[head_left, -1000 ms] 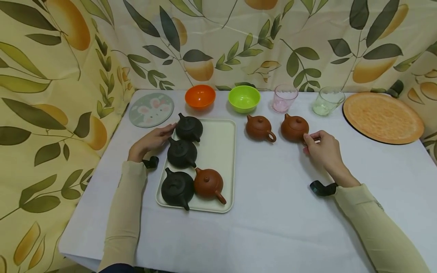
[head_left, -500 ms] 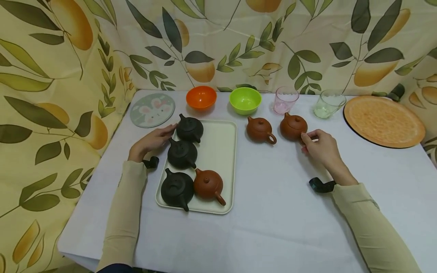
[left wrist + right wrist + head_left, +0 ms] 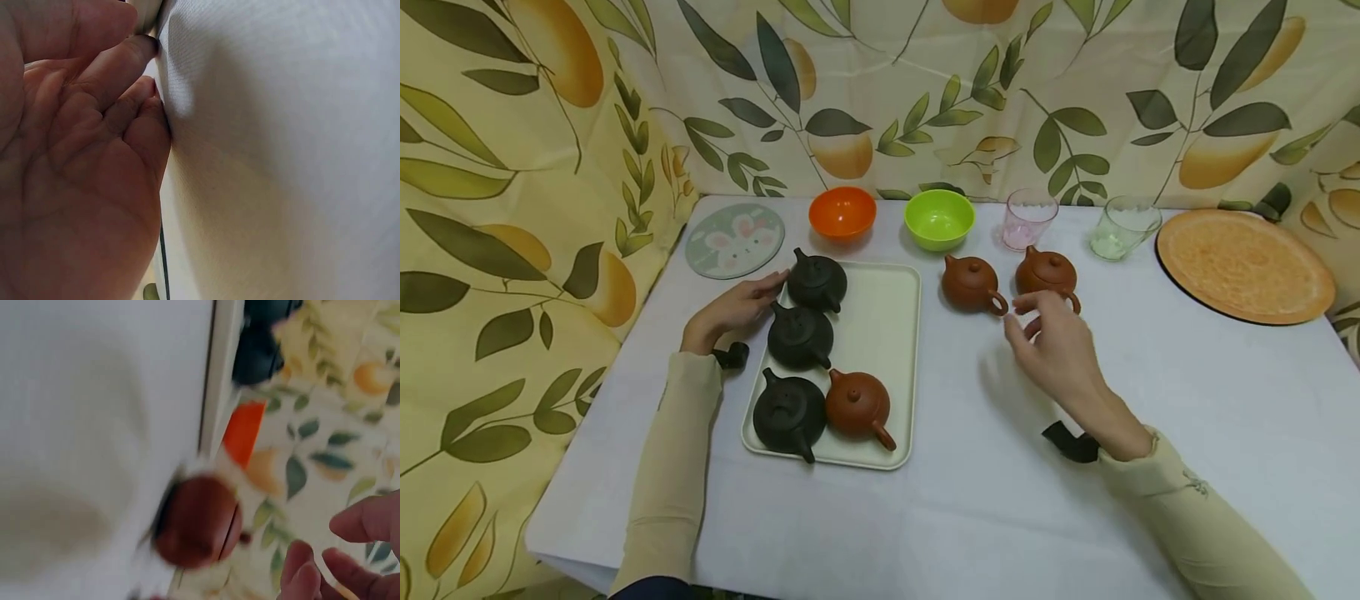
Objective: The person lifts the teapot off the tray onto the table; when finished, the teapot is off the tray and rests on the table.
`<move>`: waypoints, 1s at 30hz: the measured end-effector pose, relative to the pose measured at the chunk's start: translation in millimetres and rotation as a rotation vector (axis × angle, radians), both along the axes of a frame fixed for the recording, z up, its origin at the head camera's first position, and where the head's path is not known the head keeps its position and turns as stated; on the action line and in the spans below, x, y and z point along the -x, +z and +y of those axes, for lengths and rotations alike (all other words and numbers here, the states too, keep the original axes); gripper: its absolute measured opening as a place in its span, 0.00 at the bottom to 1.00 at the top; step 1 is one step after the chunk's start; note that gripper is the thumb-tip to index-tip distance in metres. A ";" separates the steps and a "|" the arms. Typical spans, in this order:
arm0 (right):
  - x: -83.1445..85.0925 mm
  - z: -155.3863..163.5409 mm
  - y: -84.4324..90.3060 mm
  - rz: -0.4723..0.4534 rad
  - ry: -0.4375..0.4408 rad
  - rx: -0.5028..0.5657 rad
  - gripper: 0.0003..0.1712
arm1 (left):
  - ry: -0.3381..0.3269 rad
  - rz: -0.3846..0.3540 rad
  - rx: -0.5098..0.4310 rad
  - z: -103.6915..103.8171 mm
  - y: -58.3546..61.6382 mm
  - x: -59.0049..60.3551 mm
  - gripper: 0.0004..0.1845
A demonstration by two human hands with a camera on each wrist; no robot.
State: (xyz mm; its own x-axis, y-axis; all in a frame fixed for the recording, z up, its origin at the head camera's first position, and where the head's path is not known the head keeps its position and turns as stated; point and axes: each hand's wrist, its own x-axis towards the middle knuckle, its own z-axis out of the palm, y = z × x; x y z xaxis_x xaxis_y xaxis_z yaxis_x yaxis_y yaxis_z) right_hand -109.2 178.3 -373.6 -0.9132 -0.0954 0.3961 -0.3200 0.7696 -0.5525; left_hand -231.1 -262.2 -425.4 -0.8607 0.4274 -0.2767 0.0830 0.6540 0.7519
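My left hand [image 3: 741,308] rests at the left edge of the pale tray [image 3: 880,317], fingertips beside the farthest black teapot [image 3: 817,283]. In the left wrist view its fingers [image 3: 119,81] lie loosely bent against the white cloth. Two more black teapots [image 3: 801,337] line the tray's left side, and a brown teapot [image 3: 857,404] sits beside the nearest one. Two brown teapots stand on the cloth right of the tray: a left one [image 3: 970,285] and a right one [image 3: 1047,271]. Holding nothing, my right hand [image 3: 1060,358] hovers just in front of them, thumb and fingers apart.
Along the back stand an orange bowl [image 3: 842,214], a green bowl [image 3: 938,220], a pink glass [image 3: 1028,219] and a greenish glass [image 3: 1123,229]. A round rabbit mat [image 3: 734,242] lies back left, a round brown board [image 3: 1243,267] back right. Patterned fabric [image 3: 925,92] hangs behind.
My right hand has let go of the right brown teapot's handle and moved left and toward me. That teapot stays on the cloth. The left hand has not moved.
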 end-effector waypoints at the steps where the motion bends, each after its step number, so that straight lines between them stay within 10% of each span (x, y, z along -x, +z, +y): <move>1: -4.8 -7.5 0.6 0.004 0.049 -0.012 0.08 | 0.000 -0.001 -0.004 -0.3 -0.7 0.3 0.28; 14: -55.8 -77.1 -14.7 -0.188 0.510 -0.072 0.10 | 0.016 0.000 0.037 1.0 0.5 2.5 0.29; 22: -64.4 -97.5 -34.6 -0.185 0.552 -0.139 0.13 | 0.025 -0.022 0.045 -0.9 -0.1 3.4 0.29; 30: -55.5 -93.7 -35.4 -0.286 0.497 0.039 0.05 | 0.031 -0.034 0.037 -0.8 1.4 4.4 0.29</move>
State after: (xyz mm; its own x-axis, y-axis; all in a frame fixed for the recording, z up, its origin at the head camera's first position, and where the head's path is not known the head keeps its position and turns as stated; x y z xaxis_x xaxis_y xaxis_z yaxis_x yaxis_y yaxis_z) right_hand -53.7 84.6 -409.1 -0.8338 -0.5308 0.1520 -0.4721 0.5425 -0.6949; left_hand -235.5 -263.0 -424.0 -0.8633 0.3898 -0.3206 0.0375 0.6829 0.7295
